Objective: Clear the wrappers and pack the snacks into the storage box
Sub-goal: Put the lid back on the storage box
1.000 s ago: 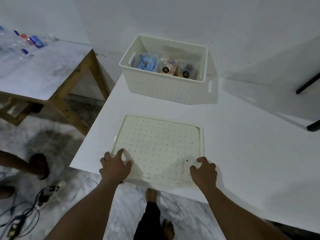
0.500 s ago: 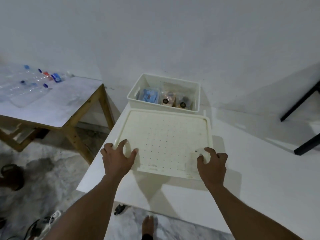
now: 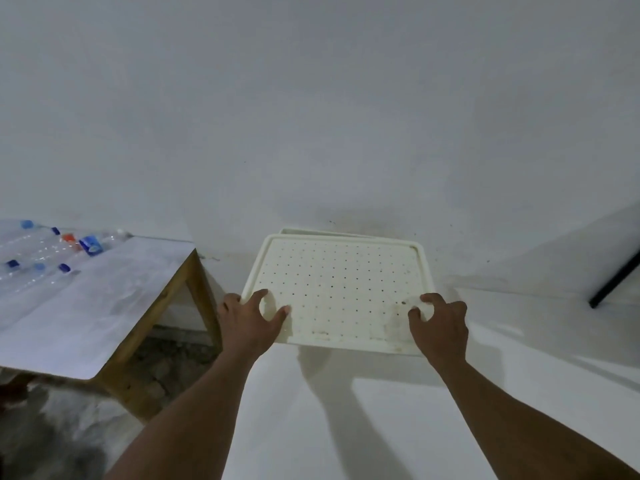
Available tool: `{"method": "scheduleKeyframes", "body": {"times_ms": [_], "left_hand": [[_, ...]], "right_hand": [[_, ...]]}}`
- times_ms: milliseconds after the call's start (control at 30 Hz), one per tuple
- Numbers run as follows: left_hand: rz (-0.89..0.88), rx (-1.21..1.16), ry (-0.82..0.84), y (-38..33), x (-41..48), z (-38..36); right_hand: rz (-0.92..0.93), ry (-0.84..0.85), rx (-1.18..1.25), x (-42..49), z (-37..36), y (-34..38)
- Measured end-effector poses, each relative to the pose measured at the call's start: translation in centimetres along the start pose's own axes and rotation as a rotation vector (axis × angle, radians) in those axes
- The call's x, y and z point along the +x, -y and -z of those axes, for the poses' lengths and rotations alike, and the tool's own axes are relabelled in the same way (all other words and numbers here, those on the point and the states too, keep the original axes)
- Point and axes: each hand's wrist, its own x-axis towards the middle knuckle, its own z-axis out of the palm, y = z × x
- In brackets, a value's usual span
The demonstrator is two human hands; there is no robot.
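A cream lid [image 3: 341,289] dotted with small holes is held level over the white storage box [image 3: 311,231], of which only a strip of the far rim shows. My left hand [image 3: 247,318] grips the lid's near left corner, thumb on top. At the near right corner my right hand [image 3: 438,322] grips it the same way. The snacks inside the box are hidden by the lid.
The box stands at the back of a white table [image 3: 346,410] against a white wall. A wooden side table [image 3: 86,306] to the left carries several clear plastic bottles [image 3: 52,251]. A black bar [image 3: 614,278] leans at the far right.
Both hands lifted the lid off the table's near edge and carried it away from me, over the box. The snacks that were visible are now covered.
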Motion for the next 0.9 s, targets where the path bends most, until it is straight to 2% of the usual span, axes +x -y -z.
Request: {"method": "scheduleKeyframes", "body": {"times_ms": [267, 400, 500, 700, 900], "left_hand": [[-0.114, 0.129, 0.001, -1.8, 8.3, -4.8], [-0.193, 0.206, -0.065, -2.2, 9.7, -6.6], [-0.191, 0.183, -0.042, -2.2, 9.8, -6.7], [-0.137, 0.034, -0.045, -1.6, 10.3, -6.1], [-0.124, 0.039, 0.158, -1.2, 11.8, -5.8]], "right_hand": [[-0.092, 0.025, -0.109, 6.1, -6.2, -1.2], [-0.002, -0.003, -0.160, 7.6, -7.9, -1.3], [-0.018, 0.036, -0.143, 8.3, -7.9, -1.3], [0.024, -0.086, -0.119, 7.5, -8.4, -0.3], [-0.035, -0.031, -0.149, 8.2, -9.0, -0.1]]}}
